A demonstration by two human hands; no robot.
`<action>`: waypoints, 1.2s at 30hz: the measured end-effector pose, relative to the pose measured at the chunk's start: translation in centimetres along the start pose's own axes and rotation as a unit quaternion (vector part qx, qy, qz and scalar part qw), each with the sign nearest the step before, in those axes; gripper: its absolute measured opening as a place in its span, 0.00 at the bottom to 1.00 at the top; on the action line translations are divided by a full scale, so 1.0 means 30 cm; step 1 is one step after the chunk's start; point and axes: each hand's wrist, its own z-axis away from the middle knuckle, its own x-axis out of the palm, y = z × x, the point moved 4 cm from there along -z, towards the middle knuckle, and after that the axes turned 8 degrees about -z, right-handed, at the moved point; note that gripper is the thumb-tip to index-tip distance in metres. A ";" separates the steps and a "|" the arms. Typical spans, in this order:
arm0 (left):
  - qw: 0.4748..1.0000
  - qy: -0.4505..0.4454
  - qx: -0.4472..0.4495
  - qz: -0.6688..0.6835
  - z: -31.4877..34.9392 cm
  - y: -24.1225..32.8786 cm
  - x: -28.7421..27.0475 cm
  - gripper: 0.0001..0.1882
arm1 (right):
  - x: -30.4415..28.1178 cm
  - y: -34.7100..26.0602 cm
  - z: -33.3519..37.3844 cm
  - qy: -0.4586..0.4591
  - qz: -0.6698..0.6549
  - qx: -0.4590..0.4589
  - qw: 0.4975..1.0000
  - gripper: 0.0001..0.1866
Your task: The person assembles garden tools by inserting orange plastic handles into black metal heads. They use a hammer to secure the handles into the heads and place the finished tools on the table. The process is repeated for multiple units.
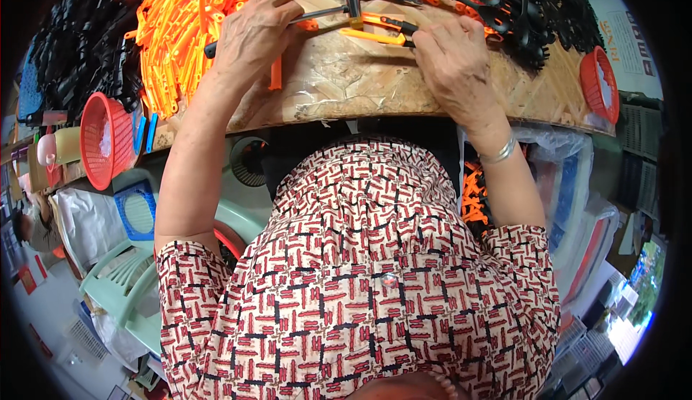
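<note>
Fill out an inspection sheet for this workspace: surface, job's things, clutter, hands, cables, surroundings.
Surface: scuffed wooden tabletop, partly covered by piles.
Job's things: hammer, its head above a yellow-orange piece.
Clutter: heaped orange pieces, black parts, red basket at left.
Hands: left hand grips the hammer; right hand holds the yellow-orange piece's dark end.
Cables: nothing seen.
Surroundings: pale green chair, lower left.

1 dark-headed hammer (353, 9) slants near 1 yellow-orange strip (373, 37).
</note>
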 end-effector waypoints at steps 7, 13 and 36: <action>0.988 0.146 -0.008 0.058 -0.031 0.022 -0.001 0.13 | -0.094 -0.068 0.119 0.035 -0.078 0.108 0.990 0.08; 0.891 0.018 -0.228 0.392 -0.060 0.069 -0.049 0.11 | 0.008 0.043 0.185 0.083 0.023 0.111 0.990 0.12; 0.770 -0.180 -0.256 0.556 0.055 0.359 -0.010 0.10 | 0.062 -0.236 0.321 -0.053 -0.668 0.561 0.486 0.09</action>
